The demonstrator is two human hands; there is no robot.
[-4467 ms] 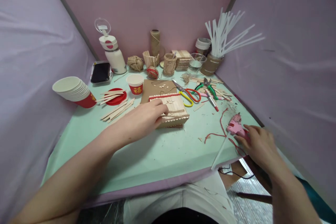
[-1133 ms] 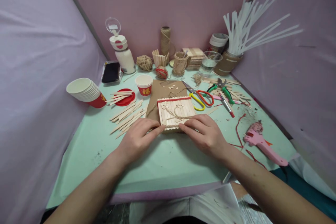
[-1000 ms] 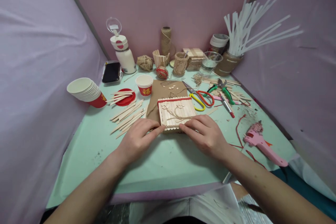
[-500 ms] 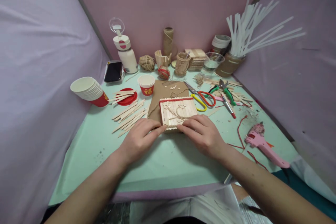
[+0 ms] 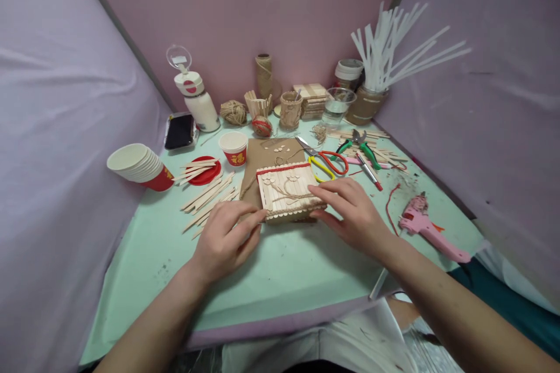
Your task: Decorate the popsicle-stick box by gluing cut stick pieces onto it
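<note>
A small craft-stick box sits on brown cardboard, its top made of pale wooden sticks. A red cord crosses the far edge, and flower shapes with twine stems decorate the top. Twine runs near the scalloped front edge. My left hand is closed at the front left corner, its thumb and index finger pressed there. My right hand holds the front right corner, index finger on top and thumb lower down at the front; its grip underneath is partly hidden.
Loose sticks, a red lid and paper cups lie left. Scissors, green pliers, a marker and a pink glue gun are right. A bottle and water cup stand behind.
My right hand has moved from the front edge to the right corner, its fingers wider apart. My left hand stays at the front left corner. The view has shifted slightly.
</note>
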